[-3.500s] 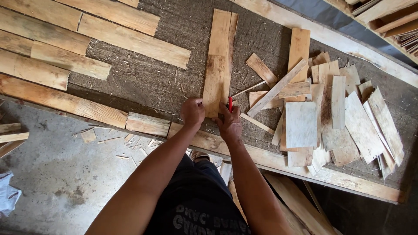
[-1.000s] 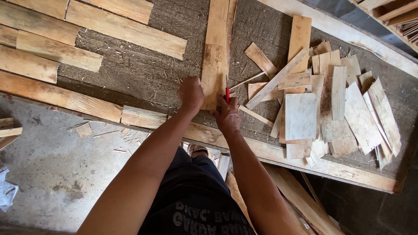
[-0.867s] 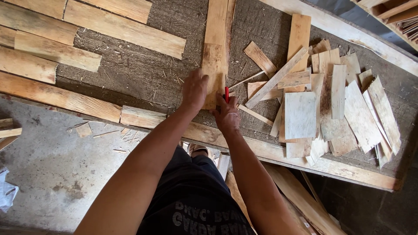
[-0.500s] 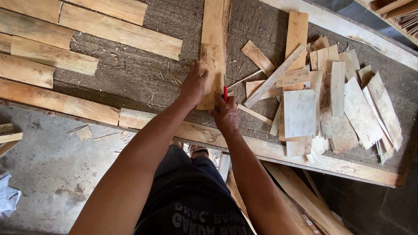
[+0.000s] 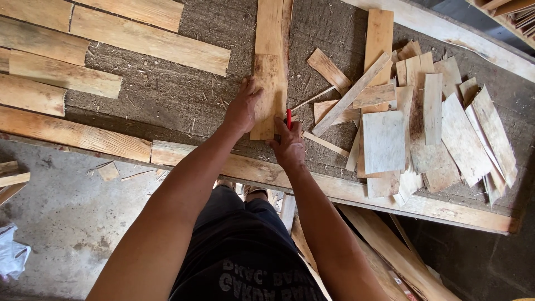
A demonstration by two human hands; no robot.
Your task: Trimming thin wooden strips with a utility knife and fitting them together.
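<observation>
A long wooden plank (image 5: 271, 56) lies lengthwise away from me on the rough grey work surface (image 5: 167, 95). My left hand (image 5: 243, 107) rests flat on the plank's near left edge, fingers spread on the wood. My right hand (image 5: 287, 146) sits at the plank's near right corner and grips a red pencil (image 5: 288, 118), whose tip points up along the plank's right edge.
A heap of short wood offcuts (image 5: 423, 122) lies to the right. Several longer boards (image 5: 83, 72) lie at the left. A wooden rail (image 5: 234, 167) borders the near edge. Below is a concrete floor (image 5: 61, 223) with chips and more planks (image 5: 384, 251).
My left hand slid further up onto the plank and flattened on it. My right hand with the red pencil stayed at the plank's right edge. The view shifted slightly.
</observation>
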